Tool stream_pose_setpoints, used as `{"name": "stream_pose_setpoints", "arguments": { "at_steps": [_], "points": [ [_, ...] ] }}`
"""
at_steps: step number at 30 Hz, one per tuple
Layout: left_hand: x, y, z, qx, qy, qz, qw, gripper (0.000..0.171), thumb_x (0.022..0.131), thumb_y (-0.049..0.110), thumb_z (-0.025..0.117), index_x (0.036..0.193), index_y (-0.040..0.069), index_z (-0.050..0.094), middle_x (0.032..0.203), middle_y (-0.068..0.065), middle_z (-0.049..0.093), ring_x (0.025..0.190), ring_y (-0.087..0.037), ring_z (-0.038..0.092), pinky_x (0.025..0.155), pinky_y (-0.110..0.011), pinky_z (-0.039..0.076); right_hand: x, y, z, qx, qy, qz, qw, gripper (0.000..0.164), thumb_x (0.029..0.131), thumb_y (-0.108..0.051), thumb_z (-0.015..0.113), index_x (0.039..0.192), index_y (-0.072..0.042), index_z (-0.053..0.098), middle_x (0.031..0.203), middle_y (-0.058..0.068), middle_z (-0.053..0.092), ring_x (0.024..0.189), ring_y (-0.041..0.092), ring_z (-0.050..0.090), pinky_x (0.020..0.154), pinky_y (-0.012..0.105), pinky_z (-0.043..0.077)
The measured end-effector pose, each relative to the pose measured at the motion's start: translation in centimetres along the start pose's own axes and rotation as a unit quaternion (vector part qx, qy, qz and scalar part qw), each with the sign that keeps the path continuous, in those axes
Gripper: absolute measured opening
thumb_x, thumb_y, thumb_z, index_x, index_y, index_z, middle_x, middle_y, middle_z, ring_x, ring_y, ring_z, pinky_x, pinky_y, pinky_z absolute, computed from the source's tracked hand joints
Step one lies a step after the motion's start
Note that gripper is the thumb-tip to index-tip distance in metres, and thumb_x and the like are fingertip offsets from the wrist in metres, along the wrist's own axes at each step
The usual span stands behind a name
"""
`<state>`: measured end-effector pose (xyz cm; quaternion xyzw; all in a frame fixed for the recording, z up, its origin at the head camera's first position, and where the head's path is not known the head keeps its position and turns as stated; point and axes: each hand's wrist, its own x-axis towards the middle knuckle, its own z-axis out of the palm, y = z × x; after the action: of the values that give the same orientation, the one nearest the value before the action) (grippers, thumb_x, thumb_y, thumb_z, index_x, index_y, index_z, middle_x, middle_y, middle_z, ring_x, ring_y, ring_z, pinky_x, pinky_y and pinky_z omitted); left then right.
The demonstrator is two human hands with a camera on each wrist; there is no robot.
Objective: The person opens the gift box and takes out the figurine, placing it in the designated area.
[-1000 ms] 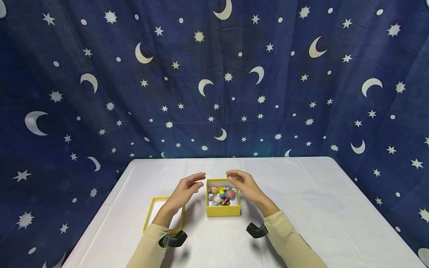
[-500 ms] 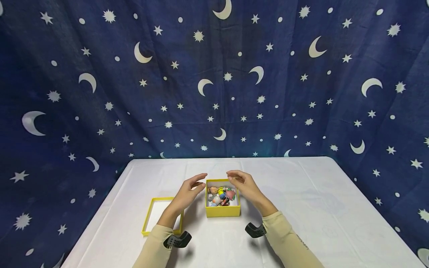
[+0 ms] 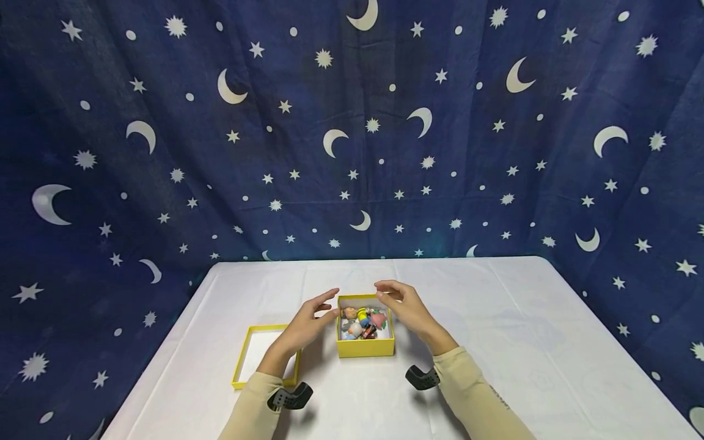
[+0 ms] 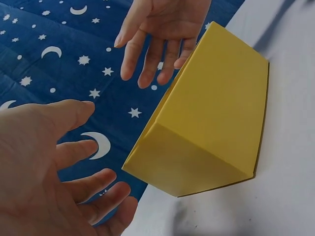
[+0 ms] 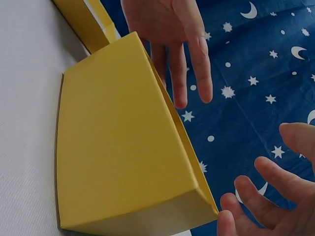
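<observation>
A small yellow box (image 3: pixel 365 349) without its lid stands on the white table, holding several small toy figures. Among them I make out one in yellow and blue (image 3: pixel 363 316) and a pink one (image 3: pixel 377 319). My left hand (image 3: pixel 305 325) hovers at the box's left side, fingers spread and relaxed. On the opposite side my right hand (image 3: pixel 407 308) is held likewise, its thumb near the right rim. Both palms face each other around the box, and neither hand holds anything. In the wrist views the box's outer walls (image 4: pixel 211 103) hide the figures.
The yellow-edged lid (image 3: pixel 242 360) lies with its white inside up, left of the box and partly covered by my left forearm. White cloth (image 3: pixel 495 342) covers the table. A dark blue curtain (image 3: pixel 308 146) with moons and stars hangs behind and at the sides.
My left hand has shifted a little to the right, closer to the box. The right hand stays almost in place, and the box, its figures and the lid have not moved.
</observation>
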<state>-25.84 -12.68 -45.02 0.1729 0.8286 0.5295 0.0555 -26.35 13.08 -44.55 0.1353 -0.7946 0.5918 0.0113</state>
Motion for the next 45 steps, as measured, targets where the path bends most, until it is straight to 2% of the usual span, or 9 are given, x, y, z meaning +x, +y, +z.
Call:
{"name": "stream_pose_setpoints", "arguments": {
  "at_steps": [4,8,14,19,21,26,31,40,45],
  "points": [
    [-0.2,0.1,-0.2,0.012,-0.006,-0.005,0.9999,0.054,0.101,0.02,0.061,0.152,0.015,0.048,0.154,-0.02,0.047,0.137,-0.042,0.051,0.108,-0.059,0.045,-0.1,0.0,-0.1,-0.009,-0.002,0.006,1.0,0.037,0.102,-0.018,0.06,0.133,0.002,0.061,0.136,0.027,0.061,0.121,0.034,0.061,0.101,0.04,0.051],
    [-0.3,0.1,-0.3,0.017,-0.031,-0.01,0.9993,0.056,0.101,0.02,0.062,0.154,0.014,0.045,0.156,-0.019,0.045,0.138,-0.042,0.049,0.109,-0.058,0.045,-0.3,0.0,-0.1,-0.018,0.001,0.007,1.0,0.037,0.102,-0.018,0.06,0.134,0.001,0.061,0.137,0.028,0.059,0.124,0.038,0.059,0.105,0.051,0.05],
    [-0.3,-0.1,-0.2,0.025,-0.079,-0.004,0.9965,0.063,0.099,0.018,0.064,0.156,0.01,0.039,0.159,-0.018,0.042,0.138,-0.042,0.048,0.11,-0.057,0.045,-0.6,0.1,-0.4,-0.023,0.003,0.008,1.0,0.037,0.102,-0.019,0.06,0.135,0.0,0.061,0.139,0.027,0.059,0.126,0.04,0.058,0.106,0.055,0.048],
    [-0.1,-0.3,-0.2,0.036,-0.093,0.002,0.995,0.062,0.099,0.017,0.065,0.155,0.006,0.041,0.16,-0.017,0.041,0.138,-0.042,0.048,0.11,-0.057,0.046,-0.6,0.2,-0.2,-0.031,-0.003,-0.002,1.0,0.038,0.102,-0.018,0.06,0.135,0.002,0.06,0.139,0.028,0.058,0.124,0.04,0.059,0.103,0.053,0.051],
    [-0.1,-0.4,-0.2,0.038,-0.091,0.003,0.9951,0.061,0.099,0.016,0.066,0.154,0.004,0.042,0.159,-0.017,0.042,0.138,-0.043,0.048,0.11,-0.058,0.045,-0.5,0.3,-0.3,-0.033,-0.003,-0.003,0.999,0.038,0.102,-0.018,0.061,0.135,0.001,0.061,0.138,0.028,0.059,0.121,0.038,0.06,0.1,0.048,0.052],
    [-0.1,-0.6,-0.3,0.038,-0.087,0.006,0.9955,0.06,0.097,0.014,0.067,0.151,0.0,0.045,0.157,-0.02,0.044,0.137,-0.043,0.049,0.109,-0.059,0.046,-0.3,0.7,-0.2,-0.041,0.0,-0.008,0.999,0.036,0.1,-0.015,0.064,0.132,0.0,0.063,0.135,0.029,0.06,0.103,0.027,0.06,0.08,0.028,0.048],
    [-0.2,-0.8,-0.4,0.03,-0.082,-0.004,0.9961,0.061,0.095,0.012,0.069,0.15,0.0,0.046,0.157,-0.017,0.045,0.137,-0.042,0.05,0.11,-0.058,0.046,-0.3,1.0,0.1,-0.059,0.001,0.005,0.998,0.036,0.097,-0.011,0.066,0.132,0.0,0.064,0.132,0.026,0.06,0.092,0.021,0.053,0.066,0.023,0.041],
    [-0.2,-0.9,-0.6,0.033,-0.088,0.001,0.9956,0.063,0.094,0.01,0.07,0.151,-0.001,0.044,0.158,-0.021,0.043,0.137,-0.045,0.049,0.11,-0.059,0.045,-0.1,1.6,0.4,-0.089,-0.003,0.006,0.996,0.034,0.091,-0.014,0.073,0.123,-0.003,0.072,0.123,0.021,0.062,0.102,0.027,0.05,0.083,0.03,0.039],
    [-0.1,-0.9,-0.5,0.028,-0.085,-0.005,0.996,0.062,0.094,0.01,0.071,0.15,0.0,0.046,0.158,-0.02,0.044,0.137,-0.044,0.049,0.11,-0.057,0.046,0.0,1.8,0.1,-0.112,-0.038,0.017,0.993,0.035,0.09,-0.016,0.076,0.122,-0.003,0.073,0.122,0.019,0.061,0.105,0.028,0.05,0.084,0.031,0.04]
  ]
}}
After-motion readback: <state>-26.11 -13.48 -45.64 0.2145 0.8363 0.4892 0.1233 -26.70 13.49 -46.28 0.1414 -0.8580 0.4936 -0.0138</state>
